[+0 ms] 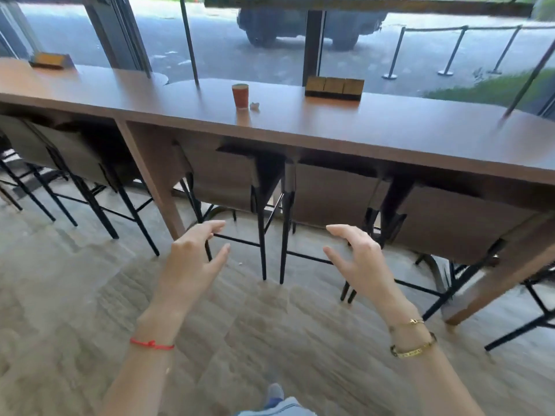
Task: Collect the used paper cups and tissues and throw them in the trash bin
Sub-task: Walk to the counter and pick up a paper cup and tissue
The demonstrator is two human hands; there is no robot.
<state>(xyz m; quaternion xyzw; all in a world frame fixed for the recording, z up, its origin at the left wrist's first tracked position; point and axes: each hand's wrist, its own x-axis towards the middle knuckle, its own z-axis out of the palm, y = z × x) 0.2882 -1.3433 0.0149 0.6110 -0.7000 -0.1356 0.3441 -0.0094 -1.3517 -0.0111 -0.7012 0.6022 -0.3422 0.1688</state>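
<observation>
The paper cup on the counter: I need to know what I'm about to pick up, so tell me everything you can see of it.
The paper cup is reddish-orange with a paler rim, tapering toward its base, and looks like paper with faint vertical ribbing. It stands upright on the long brown wooden counter by the window, near the far edge. A small crumpled white tissue lies just to its right; whether they touch is unclear. Nothing holds the cup. Its contents cannot be seen.

Long brown wooden counter [390, 130] along big windows [246, 34]; black-legged stools [240, 181] beneath; grey wood-look floor [75, 280].
</observation>
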